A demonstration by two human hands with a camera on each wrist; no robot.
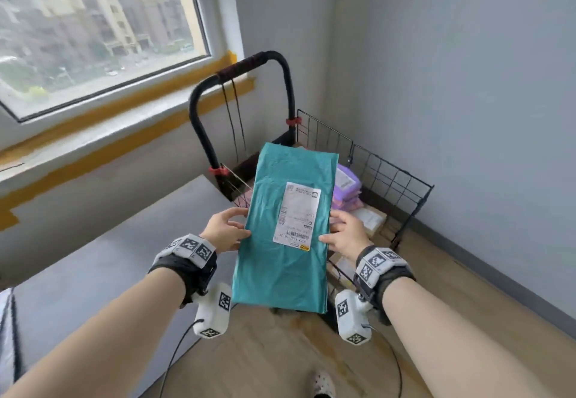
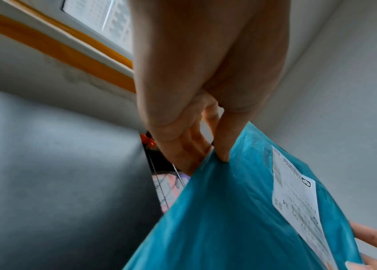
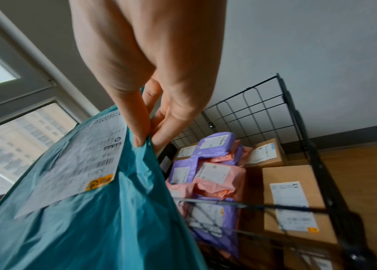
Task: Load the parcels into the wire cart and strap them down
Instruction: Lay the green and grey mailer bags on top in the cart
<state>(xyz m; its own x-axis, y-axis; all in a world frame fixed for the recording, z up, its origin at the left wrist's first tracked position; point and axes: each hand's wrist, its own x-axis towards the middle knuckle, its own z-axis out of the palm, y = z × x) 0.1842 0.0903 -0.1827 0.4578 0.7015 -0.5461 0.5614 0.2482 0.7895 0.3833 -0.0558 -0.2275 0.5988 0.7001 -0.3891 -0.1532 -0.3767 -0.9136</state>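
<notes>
Both your hands pinching one teal parcel [image 1: 286, 229], left hand [image 1: 225, 231] and right hand [image 1: 346, 233] at its sides, above your wire cart [image 1: 389, 176] of parcels.

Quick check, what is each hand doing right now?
Left hand: pinches the left edge of the teal parcel.
Right hand: pinches the parcel's right edge.

Black wire cart [image 3: 303, 138] on wooden floor [image 1: 280, 351], brown cardboard boxes [image 3: 296, 199] along its wall side; purple and pink mailers [image 3: 208, 164] piled beside them
</notes>
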